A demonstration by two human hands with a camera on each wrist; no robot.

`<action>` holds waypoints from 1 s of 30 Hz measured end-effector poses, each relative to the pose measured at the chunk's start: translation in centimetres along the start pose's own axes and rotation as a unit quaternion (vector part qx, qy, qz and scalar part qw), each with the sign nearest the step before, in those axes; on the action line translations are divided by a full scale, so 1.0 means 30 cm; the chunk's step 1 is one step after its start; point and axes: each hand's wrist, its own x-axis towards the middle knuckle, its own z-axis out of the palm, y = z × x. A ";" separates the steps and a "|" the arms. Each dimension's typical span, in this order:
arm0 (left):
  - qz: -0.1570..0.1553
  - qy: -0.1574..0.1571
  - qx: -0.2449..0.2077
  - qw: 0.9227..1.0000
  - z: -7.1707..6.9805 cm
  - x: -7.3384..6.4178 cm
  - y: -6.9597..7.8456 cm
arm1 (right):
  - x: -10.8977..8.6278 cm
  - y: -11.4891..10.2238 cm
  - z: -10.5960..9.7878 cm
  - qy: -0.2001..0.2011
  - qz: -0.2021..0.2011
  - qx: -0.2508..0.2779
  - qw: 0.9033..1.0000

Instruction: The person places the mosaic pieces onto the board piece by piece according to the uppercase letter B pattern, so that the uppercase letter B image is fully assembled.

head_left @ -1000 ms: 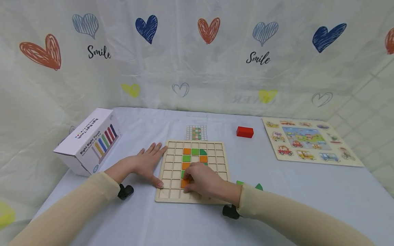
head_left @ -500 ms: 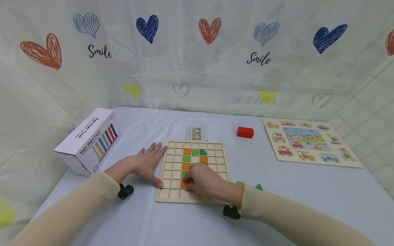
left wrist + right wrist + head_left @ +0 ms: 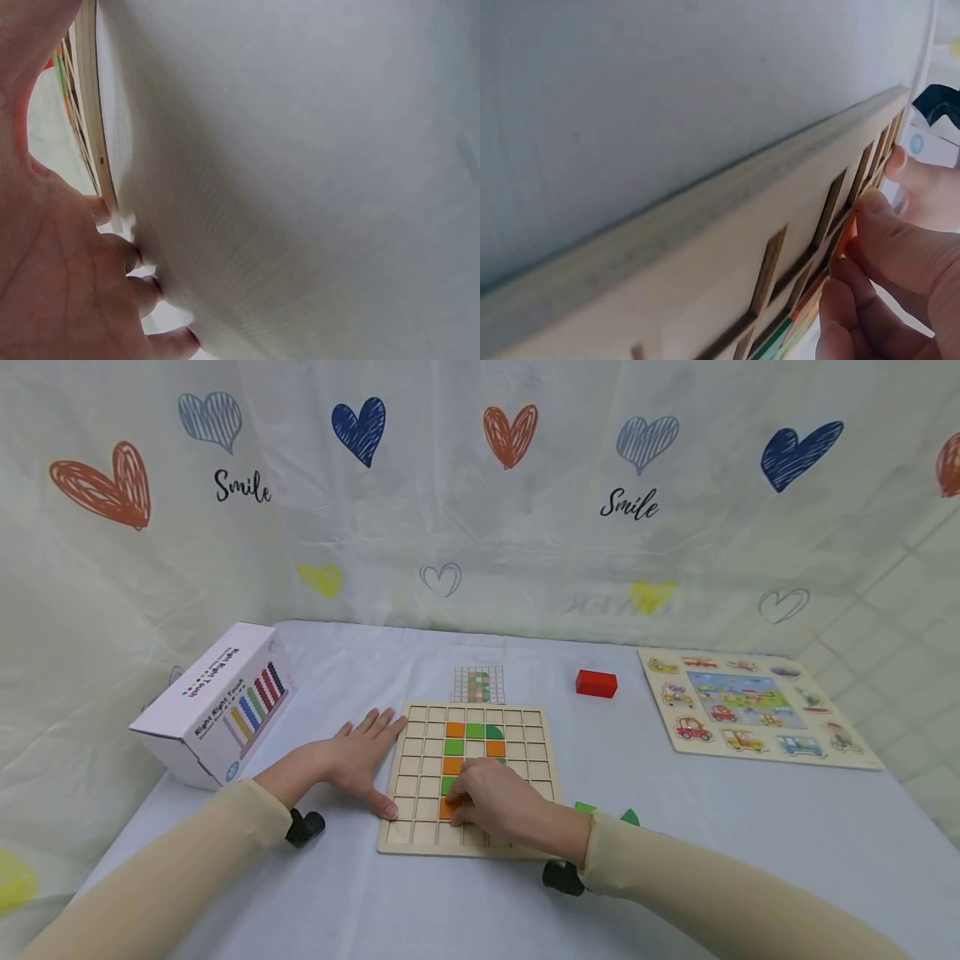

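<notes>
A square wooden grid board [image 3: 537, 768] lies flat, with orange and green tiles in several of its cells. My left hand [image 3: 352, 764] is spread beside it, thumb and fingertips at its left edge; in the left wrist view the fingertips [image 3: 176, 341] reach down to the cloth. My right hand [image 3: 501, 799] is over the lower middle cells, thumb and fingers pinching an orange square tile [image 3: 446, 808] at the board. The right wrist view shows the orange tile [image 3: 846, 234] between thumb and fingers. That hand covers part of the pattern.
Behind the board lies a printed pattern card [image 3: 480, 684]. A red block [image 3: 597, 683] sits farther right, near a wooden vehicle puzzle [image 3: 750, 702]. Green pieces [image 3: 630, 817] lie by the right sleeve. A white box [image 3: 217, 706] stands at the left.
My right thumb has shifted slightly to the right against the orange tile since the earliest frame. The left hand and the board stay where they were.
</notes>
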 end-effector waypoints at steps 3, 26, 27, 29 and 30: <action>0.002 0.001 -0.001 1.000 0.001 0.000 0.001 | -0.003 0.004 -0.005 -0.004 -0.009 0.002 1.000; -0.002 0.002 0.007 1.000 0.001 0.007 0.003 | -0.209 0.250 -0.184 0.003 0.067 0.058 0.996; -0.002 0.002 0.007 1.000 0.000 0.007 0.003 | -0.225 0.270 -0.190 0.005 0.068 0.057 0.996; -0.003 0.002 0.008 1.000 0.000 0.007 0.002 | -0.254 0.306 -0.195 0.006 0.073 0.055 0.996; -0.003 0.001 0.009 1.000 0.001 0.007 0.001 | -0.267 0.322 -0.195 0.005 0.078 0.055 0.995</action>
